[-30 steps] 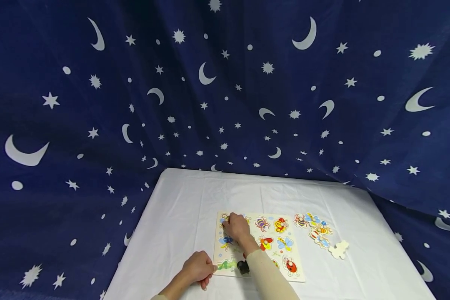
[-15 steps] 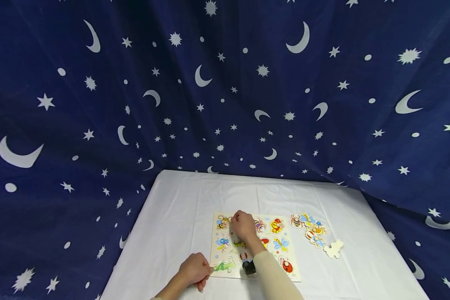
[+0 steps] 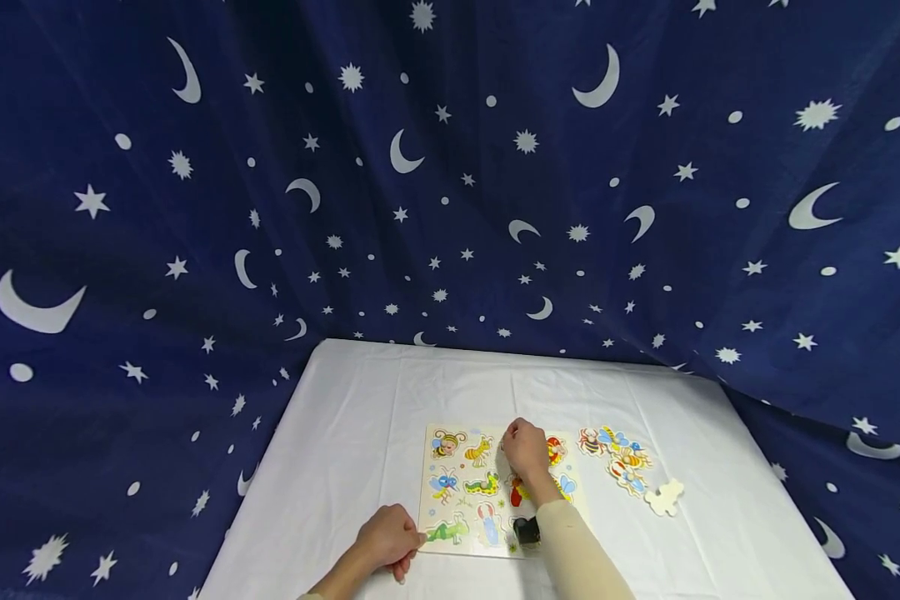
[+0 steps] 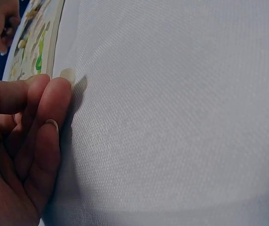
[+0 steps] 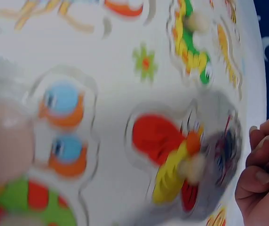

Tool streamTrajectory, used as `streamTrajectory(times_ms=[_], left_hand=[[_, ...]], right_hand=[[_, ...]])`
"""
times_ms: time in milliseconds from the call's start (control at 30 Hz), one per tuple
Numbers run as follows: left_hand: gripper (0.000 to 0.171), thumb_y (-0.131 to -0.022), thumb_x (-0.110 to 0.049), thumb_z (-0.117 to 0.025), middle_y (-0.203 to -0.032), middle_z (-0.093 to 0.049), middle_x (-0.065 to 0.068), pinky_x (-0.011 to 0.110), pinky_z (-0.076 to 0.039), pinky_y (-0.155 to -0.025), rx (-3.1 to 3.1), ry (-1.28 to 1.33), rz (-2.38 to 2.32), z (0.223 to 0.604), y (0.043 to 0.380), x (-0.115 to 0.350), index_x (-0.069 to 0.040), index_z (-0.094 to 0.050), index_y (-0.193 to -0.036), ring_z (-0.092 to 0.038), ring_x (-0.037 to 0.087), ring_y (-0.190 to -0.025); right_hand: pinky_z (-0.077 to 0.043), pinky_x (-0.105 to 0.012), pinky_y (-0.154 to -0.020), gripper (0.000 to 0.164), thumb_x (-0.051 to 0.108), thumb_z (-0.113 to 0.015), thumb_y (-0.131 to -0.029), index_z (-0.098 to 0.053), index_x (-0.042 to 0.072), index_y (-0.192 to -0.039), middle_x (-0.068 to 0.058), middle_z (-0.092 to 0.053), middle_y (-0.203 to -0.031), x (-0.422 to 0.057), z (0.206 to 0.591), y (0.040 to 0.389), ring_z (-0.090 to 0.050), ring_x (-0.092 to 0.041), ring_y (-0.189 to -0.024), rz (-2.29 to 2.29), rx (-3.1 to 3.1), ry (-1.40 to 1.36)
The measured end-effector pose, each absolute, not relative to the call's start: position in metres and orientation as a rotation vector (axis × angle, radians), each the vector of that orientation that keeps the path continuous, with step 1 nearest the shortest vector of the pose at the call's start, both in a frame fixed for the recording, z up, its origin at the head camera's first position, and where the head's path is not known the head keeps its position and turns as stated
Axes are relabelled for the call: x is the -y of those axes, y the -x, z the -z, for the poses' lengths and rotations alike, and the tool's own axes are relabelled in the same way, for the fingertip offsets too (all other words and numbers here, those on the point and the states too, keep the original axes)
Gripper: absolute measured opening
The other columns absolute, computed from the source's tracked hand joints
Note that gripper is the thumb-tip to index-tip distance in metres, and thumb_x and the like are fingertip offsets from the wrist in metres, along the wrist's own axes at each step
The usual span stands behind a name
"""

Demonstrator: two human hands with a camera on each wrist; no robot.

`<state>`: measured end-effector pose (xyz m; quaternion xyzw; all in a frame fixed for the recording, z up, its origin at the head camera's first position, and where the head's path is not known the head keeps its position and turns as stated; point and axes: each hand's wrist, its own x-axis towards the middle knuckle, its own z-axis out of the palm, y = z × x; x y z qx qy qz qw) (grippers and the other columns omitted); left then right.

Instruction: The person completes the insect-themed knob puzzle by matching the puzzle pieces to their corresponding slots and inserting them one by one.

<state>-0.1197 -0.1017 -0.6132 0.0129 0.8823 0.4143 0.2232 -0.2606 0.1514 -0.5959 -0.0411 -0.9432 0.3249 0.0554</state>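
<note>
A peg puzzle board (image 3: 461, 546) printed with insects lies on the white-covered table. At its front left corner, my left hand (image 3: 390, 536) pinches the edge, thumb and fingertips right at the corner in the left wrist view. Over the back row hovers my right hand (image 3: 527, 447), covering the spider picture in the head view. Nothing shows between its loosely curled fingers (image 5: 261, 153) in the right wrist view. Below it are a red-and-yellow butterfly (image 5: 170, 181) with a wooden peg and a green-and-yellow caterpillar (image 5: 186, 47). A bee (image 3: 446, 444) sits in the back left corner.
Right of the board lies a cluster of loose insect pieces (image 3: 630, 458), overlapping one another. Closer to the front is a pale piece (image 3: 665, 497), plain side up. A dark blue curtain (image 3: 450, 167) with moons and stars hangs behind the table (image 3: 375, 400).
My right hand has moved rightward along the back row, from the bee at the left corner to above the spider. The left hand stays at the front left corner.
</note>
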Motion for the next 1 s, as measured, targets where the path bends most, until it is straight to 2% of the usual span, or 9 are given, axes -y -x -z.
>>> streamTrajectory(times_ms=[300,800,1000], left_hand=[[0.034,-0.082,-0.025,-0.064,-0.040,-0.055,-0.002,0.023,-0.040,-0.032,-2.441,-0.016,-1.127,0.613,0.120,0.105,-0.012,-0.058,-0.052,-0.055,0.012,-0.031],[0.035,-0.081,-0.026,-0.066,-0.039,-0.055,-0.003,0.021,-0.039,-0.031,-2.450,-0.010,-1.132,0.613,0.120,0.101,-0.011,-0.058,-0.051,-0.054,0.011,-0.031],[0.035,-0.081,-0.027,-0.066,-0.039,-0.055,-0.004,0.021,-0.039,-0.031,-2.455,-0.007,-1.121,0.615,0.120,0.101,-0.012,-0.058,-0.051,-0.054,0.011,-0.031]], right_hand=[[-0.044,-0.041,-0.057,0.009,0.014,-0.056,-0.080,-0.059,0.011,-0.073,-0.008,-0.064,-0.071,-0.186,0.602,0.269,-0.059,-0.027,-0.065,-0.860,2.830,0.281],[-0.039,-0.036,-0.051,0.012,0.015,-0.050,-0.088,-0.056,0.006,-0.082,-0.013,-0.061,-0.073,-0.230,0.591,0.273,-0.056,-0.027,-0.063,-0.826,2.874,0.405],[-0.042,-0.040,-0.052,0.020,0.012,-0.046,-0.088,-0.054,0.000,-0.101,-0.023,-0.062,-0.086,-0.246,0.595,0.269,-0.058,-0.034,-0.067,-0.815,2.955,0.500]])
